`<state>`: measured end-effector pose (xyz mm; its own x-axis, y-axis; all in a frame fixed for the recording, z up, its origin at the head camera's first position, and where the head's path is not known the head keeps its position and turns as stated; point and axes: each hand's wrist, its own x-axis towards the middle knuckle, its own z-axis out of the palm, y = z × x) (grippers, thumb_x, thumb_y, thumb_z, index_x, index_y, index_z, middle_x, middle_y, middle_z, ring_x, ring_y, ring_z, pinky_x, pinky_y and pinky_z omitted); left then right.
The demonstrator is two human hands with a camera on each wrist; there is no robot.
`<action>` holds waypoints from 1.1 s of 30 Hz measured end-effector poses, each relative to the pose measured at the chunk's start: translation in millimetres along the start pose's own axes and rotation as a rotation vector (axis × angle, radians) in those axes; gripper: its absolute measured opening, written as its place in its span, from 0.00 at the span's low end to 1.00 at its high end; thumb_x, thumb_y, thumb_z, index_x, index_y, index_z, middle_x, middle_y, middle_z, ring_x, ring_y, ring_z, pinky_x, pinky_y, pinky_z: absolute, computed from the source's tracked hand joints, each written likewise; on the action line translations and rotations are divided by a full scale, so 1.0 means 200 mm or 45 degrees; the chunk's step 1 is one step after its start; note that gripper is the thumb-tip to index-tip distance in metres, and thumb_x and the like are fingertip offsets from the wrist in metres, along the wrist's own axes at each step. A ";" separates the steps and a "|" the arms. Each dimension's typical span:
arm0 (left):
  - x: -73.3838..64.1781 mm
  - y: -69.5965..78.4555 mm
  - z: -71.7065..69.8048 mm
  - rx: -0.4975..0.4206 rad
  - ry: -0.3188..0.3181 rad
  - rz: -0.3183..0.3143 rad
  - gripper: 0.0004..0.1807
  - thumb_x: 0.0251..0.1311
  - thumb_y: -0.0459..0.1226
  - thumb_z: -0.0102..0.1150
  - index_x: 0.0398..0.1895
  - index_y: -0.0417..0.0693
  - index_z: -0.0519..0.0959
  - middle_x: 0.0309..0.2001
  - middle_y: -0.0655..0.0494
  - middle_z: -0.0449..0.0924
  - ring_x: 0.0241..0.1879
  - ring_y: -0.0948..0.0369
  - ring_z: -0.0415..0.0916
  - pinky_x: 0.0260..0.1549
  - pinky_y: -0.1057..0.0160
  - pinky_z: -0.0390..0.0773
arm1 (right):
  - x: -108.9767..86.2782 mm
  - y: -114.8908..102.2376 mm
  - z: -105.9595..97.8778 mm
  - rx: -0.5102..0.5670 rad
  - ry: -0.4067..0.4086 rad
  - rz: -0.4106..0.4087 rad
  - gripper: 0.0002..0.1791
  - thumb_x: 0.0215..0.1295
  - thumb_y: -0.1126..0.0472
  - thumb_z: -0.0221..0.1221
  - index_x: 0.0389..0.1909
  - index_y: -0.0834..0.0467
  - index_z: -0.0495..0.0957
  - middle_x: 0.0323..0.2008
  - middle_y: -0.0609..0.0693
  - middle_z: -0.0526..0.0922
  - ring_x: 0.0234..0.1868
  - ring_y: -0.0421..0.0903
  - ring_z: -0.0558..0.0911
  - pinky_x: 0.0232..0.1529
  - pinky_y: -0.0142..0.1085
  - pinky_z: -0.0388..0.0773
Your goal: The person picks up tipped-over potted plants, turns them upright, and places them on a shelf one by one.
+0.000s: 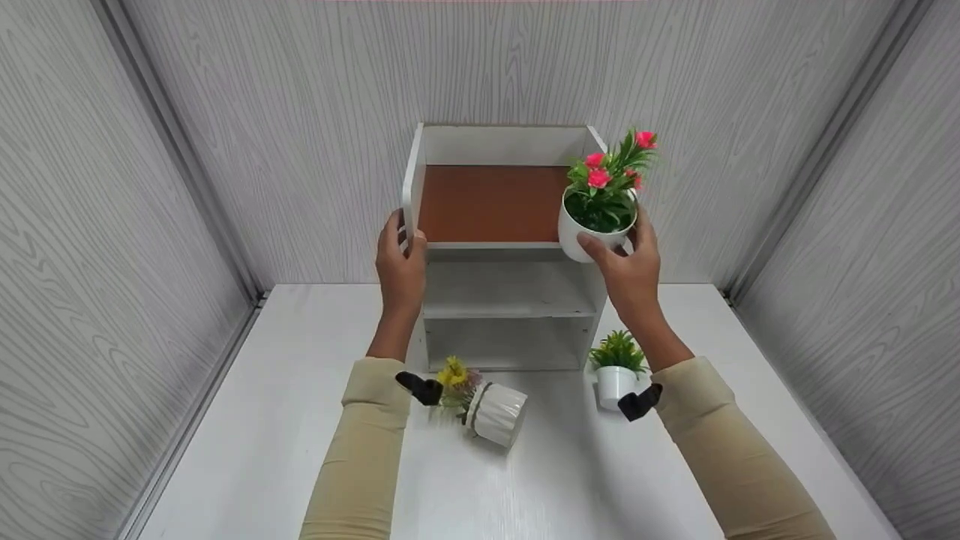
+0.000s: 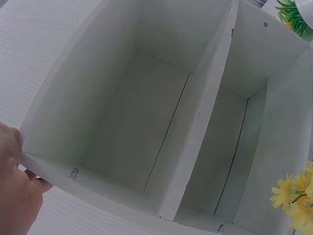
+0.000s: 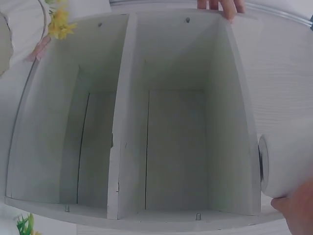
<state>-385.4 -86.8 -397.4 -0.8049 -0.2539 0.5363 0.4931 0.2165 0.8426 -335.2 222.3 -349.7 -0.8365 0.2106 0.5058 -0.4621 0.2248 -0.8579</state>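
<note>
A small white shelf unit (image 1: 517,315) with a brown top board (image 1: 487,202) stands against the back wall. My left hand (image 1: 401,266) grips its raised left side panel near the front, fingers outside and thumb toward the inside; the left wrist view also has that hand (image 2: 19,181) at the unit's edge. In my right hand (image 1: 634,270) is a white flowerpot (image 1: 574,240) with pink flowers and green leaves, held between thumb and fingers at the top board's right front corner. From the right wrist, the flowerpot's base (image 3: 264,164) shows close by the unit's edge.
On the white table (image 1: 315,420), a ribbed white pot (image 1: 499,415) with yellow and purple flowers lies on its side before the unit. A smaller white pot (image 1: 615,386) with a yellow-green plant is by its right front corner. Grained panels (image 1: 315,90) enclose the back and sides.
</note>
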 end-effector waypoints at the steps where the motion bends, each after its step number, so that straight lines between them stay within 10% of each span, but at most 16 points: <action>1: 0.00 0.00 0.00 -0.003 -0.001 -0.001 0.29 0.77 0.44 0.47 0.77 0.51 0.60 0.70 0.51 0.67 0.69 0.54 0.67 0.65 0.54 0.73 | 0.01 0.00 0.01 -0.003 0.001 -0.005 0.53 0.57 0.48 0.73 0.79 0.50 0.54 0.71 0.49 0.65 0.72 0.45 0.67 0.72 0.45 0.68; 33: 0.00 -0.02 0.00 0.006 -0.005 0.006 0.29 0.77 0.43 0.47 0.78 0.51 0.59 0.70 0.50 0.66 0.70 0.52 0.66 0.66 0.51 0.72 | 0.18 -0.01 0.18 -0.108 0.033 0.070 0.55 0.62 0.41 0.68 0.81 0.51 0.47 0.74 0.50 0.63 0.73 0.41 0.66 0.72 0.40 0.66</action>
<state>-386.5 -86.5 -400.6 -0.8037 -0.2493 0.5402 0.4956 0.2218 0.8397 -375.3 194.8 -333.7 -0.8514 0.2494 0.4615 -0.3884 0.2917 -0.8741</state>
